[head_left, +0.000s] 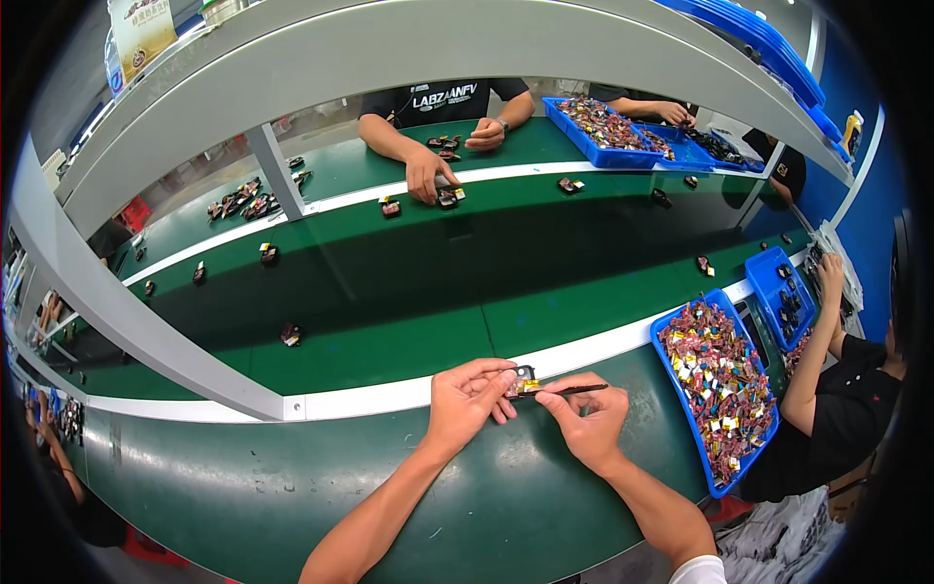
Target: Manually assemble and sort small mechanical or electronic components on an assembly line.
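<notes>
My left hand (469,394) pinches a small black-and-yellow part (523,382); my right hand (587,417) grips thin dark tweezers (574,388) over the smooth green belt (389,311); glossy blue tray (681,389) right.

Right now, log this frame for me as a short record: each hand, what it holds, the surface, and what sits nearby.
left hand: pinches a small black and yellow component at the white divider strip
right hand: holds a thin dark tool, tip at the component
surface: green conveyor belt, scattered small parts on it
right side: blue tray heaped with small parts
others: person opposite; another person at the right
</notes>
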Demonstrator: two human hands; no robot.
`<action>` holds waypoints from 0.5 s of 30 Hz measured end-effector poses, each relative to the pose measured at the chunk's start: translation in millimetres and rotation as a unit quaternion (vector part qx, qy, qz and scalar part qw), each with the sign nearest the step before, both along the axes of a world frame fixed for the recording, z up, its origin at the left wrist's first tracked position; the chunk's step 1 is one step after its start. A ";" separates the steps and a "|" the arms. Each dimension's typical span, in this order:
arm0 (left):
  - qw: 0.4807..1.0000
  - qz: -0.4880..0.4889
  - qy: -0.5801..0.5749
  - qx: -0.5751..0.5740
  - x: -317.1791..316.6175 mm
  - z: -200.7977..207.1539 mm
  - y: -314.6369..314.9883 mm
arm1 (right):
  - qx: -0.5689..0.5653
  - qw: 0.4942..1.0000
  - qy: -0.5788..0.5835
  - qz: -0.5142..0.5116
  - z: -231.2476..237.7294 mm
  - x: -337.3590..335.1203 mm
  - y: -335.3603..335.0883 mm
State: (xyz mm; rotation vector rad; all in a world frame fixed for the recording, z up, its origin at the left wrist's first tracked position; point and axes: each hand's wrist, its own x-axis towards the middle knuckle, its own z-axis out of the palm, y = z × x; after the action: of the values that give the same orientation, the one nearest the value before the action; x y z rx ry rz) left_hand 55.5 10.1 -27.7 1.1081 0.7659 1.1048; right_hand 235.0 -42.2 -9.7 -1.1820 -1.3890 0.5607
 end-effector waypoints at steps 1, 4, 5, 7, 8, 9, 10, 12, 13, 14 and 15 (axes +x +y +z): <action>1.000 0.000 -0.002 -0.003 0.1 0.1 0.0 | 0.000 1.000 0.000 0.000 -0.2 0.0 0.1; 1.000 0.005 -0.001 -0.002 0.2 -0.4 -0.2 | 0.002 1.000 0.003 0.002 -0.8 0.4 0.6; 1.000 0.005 -0.001 -0.002 0.1 -0.3 -0.3 | 0.003 1.000 0.003 0.002 0.0 0.1 0.8; 1.000 0.009 -0.003 0.004 -0.3 -0.1 -0.5 | 0.003 1.000 0.003 0.003 1.0 -0.7 0.5; 1.000 0.009 -0.002 0.004 -0.4 -0.2 -0.4 | 0.003 1.000 0.001 0.003 1.2 -1.1 0.5; 1.000 0.008 -0.005 0.003 -0.6 -0.2 -0.3 | 0.003 1.000 0.000 0.004 1.3 -1.2 0.5; 1.000 0.007 -0.007 0.003 -0.8 -0.2 -0.2 | 0.003 1.000 0.000 0.004 0.7 -1.2 0.5; 1.000 0.006 -0.005 0.001 -0.6 0.0 0.1 | -0.003 1.000 0.016 0.008 -1.2 -0.9 0.6; 1.000 0.006 -0.004 -0.001 -0.5 0.2 0.3 | -0.003 1.000 0.016 0.008 -1.9 -0.7 0.6; 1.000 0.006 -0.004 -0.001 -0.6 0.3 0.5 | 0.000 1.000 0.012 0.007 -2.5 -0.4 0.7; 1.000 0.006 -0.001 -0.002 -0.7 0.5 0.7 | 0.003 1.000 0.008 0.006 -2.7 -0.2 0.7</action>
State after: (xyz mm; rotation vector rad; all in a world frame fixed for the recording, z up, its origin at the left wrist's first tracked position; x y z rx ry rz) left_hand 54.8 10.8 -27.2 1.0991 0.7735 1.1142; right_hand 234.8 -41.5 -12.4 -1.1634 -1.3848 0.5737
